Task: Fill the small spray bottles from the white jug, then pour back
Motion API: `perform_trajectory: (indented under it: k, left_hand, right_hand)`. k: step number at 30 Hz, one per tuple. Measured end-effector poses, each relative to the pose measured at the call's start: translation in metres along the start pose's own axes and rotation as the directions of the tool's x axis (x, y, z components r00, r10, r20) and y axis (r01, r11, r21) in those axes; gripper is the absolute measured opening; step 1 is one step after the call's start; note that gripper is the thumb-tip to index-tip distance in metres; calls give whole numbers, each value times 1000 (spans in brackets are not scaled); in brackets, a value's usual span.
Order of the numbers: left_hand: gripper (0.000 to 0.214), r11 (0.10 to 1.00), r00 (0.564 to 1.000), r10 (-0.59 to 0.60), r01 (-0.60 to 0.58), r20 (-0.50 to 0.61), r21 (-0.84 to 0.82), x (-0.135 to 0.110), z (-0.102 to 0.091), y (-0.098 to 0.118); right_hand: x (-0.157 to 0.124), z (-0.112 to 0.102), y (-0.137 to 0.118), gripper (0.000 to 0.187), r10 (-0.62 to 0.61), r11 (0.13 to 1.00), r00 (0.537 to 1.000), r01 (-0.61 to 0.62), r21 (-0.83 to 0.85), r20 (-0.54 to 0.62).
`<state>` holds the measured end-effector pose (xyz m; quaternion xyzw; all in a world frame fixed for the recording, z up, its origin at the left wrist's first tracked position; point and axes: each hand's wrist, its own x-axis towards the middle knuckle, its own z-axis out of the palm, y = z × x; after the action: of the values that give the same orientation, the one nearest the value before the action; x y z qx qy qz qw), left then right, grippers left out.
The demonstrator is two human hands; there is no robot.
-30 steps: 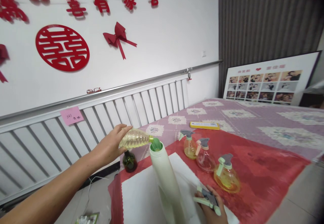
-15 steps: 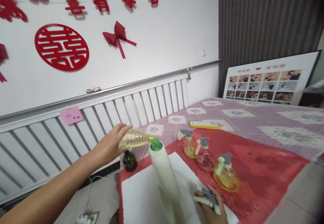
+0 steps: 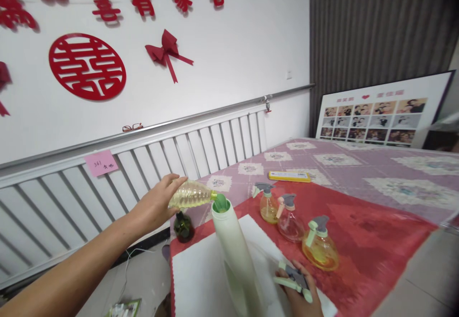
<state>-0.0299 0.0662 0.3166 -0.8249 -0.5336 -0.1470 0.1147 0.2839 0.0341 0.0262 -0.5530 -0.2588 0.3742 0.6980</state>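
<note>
Head view: with the left grip [image 3: 160, 203] clamped round the ribbed bottle [image 3: 193, 194] and the right grip [image 3: 305, 294] on a spray head [image 3: 297, 277], gentle tilting into the tall bottle [image 3: 235, 255] should limit spills.

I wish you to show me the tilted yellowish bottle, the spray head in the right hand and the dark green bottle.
Tilted yellowish bottle [image 3: 195, 195]: head view, ribbed body.
Spray head [image 3: 296, 277]: head view, grey part.
Dark green bottle [image 3: 183, 229]: head view, rounded body.

A bumpy yellowish bottle [image 3: 191, 194] being held tipped sideways, its mouth being pointed at the open top of a tall pale green bottle [image 3: 234, 243], a gray-and-green spray top [image 3: 296, 276] being held nearby.
</note>
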Motion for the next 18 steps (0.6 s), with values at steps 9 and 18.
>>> perform_trajectory:
  k: [9, 18]
  left_hand:
    - [74, 1000, 1000, -10, 9, 26, 26, 1, -2, 2]
    - [75, 998, 1000, 6, -7, 24, 55, 2, -3, 1]
  right_hand:
    - [3, 0, 5, 74, 75, 997, 997, -75, -8, 28]
    - [0, -1, 0, 75, 91, 996, 995, -90, -10, 39]
